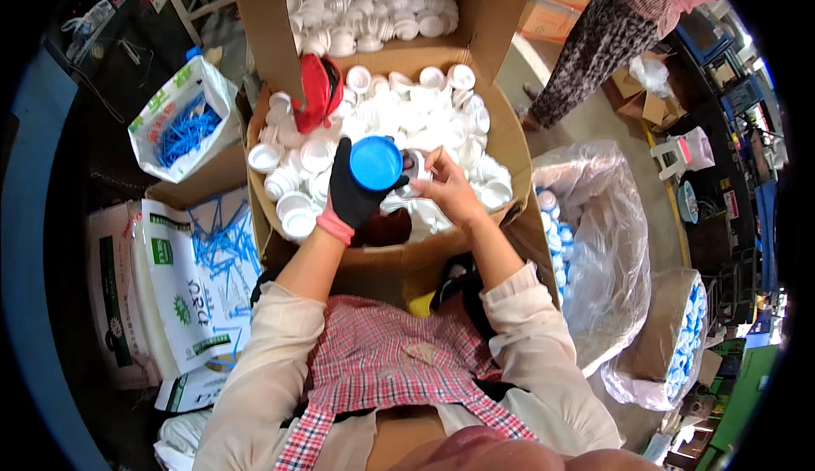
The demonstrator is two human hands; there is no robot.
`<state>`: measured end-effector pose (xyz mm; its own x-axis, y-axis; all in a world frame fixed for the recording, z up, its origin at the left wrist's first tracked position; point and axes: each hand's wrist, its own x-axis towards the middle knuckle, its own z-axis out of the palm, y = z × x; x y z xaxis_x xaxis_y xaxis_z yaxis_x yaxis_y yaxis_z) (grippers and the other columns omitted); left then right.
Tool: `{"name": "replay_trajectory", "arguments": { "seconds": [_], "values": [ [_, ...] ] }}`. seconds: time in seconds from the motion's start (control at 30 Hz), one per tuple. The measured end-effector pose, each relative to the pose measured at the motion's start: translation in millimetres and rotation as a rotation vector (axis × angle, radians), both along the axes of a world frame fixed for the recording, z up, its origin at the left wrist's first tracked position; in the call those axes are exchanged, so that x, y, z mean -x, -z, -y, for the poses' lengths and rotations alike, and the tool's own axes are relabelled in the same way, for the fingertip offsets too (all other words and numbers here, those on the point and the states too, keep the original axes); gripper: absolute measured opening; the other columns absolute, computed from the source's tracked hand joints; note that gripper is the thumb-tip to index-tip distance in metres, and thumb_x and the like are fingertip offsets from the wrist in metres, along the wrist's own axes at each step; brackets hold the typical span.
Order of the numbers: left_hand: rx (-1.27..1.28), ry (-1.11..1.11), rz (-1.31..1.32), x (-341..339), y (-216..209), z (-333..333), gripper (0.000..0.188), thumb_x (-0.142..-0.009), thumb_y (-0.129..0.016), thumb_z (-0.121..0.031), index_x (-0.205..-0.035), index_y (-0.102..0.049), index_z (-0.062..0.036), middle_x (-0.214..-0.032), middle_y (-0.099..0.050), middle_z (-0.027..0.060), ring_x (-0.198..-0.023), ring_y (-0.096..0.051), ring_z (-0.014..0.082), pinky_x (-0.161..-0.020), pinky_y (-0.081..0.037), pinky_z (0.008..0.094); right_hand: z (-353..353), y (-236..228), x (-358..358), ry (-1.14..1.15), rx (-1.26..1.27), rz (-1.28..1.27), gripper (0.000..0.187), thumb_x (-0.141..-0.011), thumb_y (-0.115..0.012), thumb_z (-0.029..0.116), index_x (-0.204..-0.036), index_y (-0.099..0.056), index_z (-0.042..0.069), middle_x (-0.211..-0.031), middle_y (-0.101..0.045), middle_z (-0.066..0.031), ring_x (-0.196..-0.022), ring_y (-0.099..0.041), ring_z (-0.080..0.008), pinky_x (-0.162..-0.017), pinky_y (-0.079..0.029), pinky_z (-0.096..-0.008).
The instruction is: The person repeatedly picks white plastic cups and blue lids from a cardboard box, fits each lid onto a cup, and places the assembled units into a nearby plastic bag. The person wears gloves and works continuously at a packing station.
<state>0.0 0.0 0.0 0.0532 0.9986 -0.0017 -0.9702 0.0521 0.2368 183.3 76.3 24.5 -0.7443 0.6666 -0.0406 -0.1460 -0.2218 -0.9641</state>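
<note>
blue plastic, round and flat-faced: a blue cap point(375, 163) sits clamped in the grip of the left hand point(350, 189), which wears a black glove with a pink cuff, held just above the near part of a cardboard box point(509, 144). the bare right hand point(447, 187) is right beside it, its fingers point(429, 165) pinched together on a small white insert point(411, 168) that touches the cap's edge. below both hands the box is heaped with white caps point(407, 119), and a red tool point(320, 91) hangs on its far-left wall. to the person's left, a white bag point(182, 123) holds thin blue straps. to the right, a clear plastic bag point(594, 233) holds finished blue-and-white caps.
</note>
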Motion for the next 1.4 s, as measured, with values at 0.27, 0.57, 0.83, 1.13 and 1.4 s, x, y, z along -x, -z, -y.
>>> {"name": "replay_trajectory", "arguments": {
  "seconds": [0.27, 0.57, 0.83, 1.13, 1.4],
  "values": [
    [-0.127, -0.242, -0.455, 1, 6, -10, 0.063, -0.09, -0.054, -0.034, -0.136, -0.031, 0.002, -0.139, -0.035, 0.0272, -0.13, -0.033, 0.0455, -0.108, -0.026, 0.0618, -15, -18, -22, 0.27, 0.114, -0.152, 0.042, -0.079, -0.072, 0.003, -0.11, -0.043, 0.01, -0.11, -0.043, -0.0042, -0.093, -0.054, -0.0187, -0.074, -0.057, -0.0392],
    [-0.074, -0.162, -0.193, -7, 2, -14, 0.069, -0.086, -0.056, -0.039, -0.142, -0.028, -0.0086, -0.142, -0.031, 0.0286, -0.134, -0.024, 0.0494, -0.11, -0.022, 0.0613, -19, -14, -25, 0.269, -0.152, -0.104, 0.06, -0.066, -0.077, -0.004, -0.119, -0.052, 0.01, -0.12, -0.047, -0.0022, -0.111, -0.045, -0.0161, -0.097, -0.038, -0.0309],
    [-0.142, -0.246, -0.811, -3, -2, 3, 0.064, -0.089, -0.051, -0.046, -0.142, -0.033, -0.0147, -0.14, -0.042, 0.0186, -0.13, -0.038, 0.0423, -0.099, -0.034, 0.0587, 8, -30, -12, 0.325, -0.396, -0.119, 0.068, -0.075, -0.076, 0.001, -0.134, -0.042, 0.006, -0.129, -0.044, -0.0049, -0.118, -0.046, -0.0177, -0.091, -0.046, -0.0336],
    [-0.199, -0.308, -0.679, -21, -20, 6, 0.052, -0.102, -0.027, -0.033, -0.143, -0.029, -0.0014, -0.14, -0.043, 0.0146, -0.128, -0.043, 0.0263, -0.11, -0.029, 0.0389, 40, -54, 9, 0.409, -1.064, 0.148, 0.067, -0.063, -0.083, 0.012, -0.123, -0.053, 0.006, -0.113, -0.056, -0.012, -0.098, -0.057, -0.025, -0.08, -0.048, -0.0338],
    [-0.354, -0.808, -1.592, -27, -46, 11, 0.053, -0.085, -0.063, -0.014, -0.133, -0.045, 0.0013, -0.123, -0.058, 0.0158, -0.109, -0.059, 0.0254, -0.094, -0.045, 0.0339, 34, -43, 14, 0.435, -1.188, 0.192, 0.065, -0.063, -0.082, 0.008, -0.122, -0.055, 0.005, -0.113, -0.054, -0.0139, -0.103, -0.055, -0.0295, -0.085, -0.048, -0.0371]
  ]
}}
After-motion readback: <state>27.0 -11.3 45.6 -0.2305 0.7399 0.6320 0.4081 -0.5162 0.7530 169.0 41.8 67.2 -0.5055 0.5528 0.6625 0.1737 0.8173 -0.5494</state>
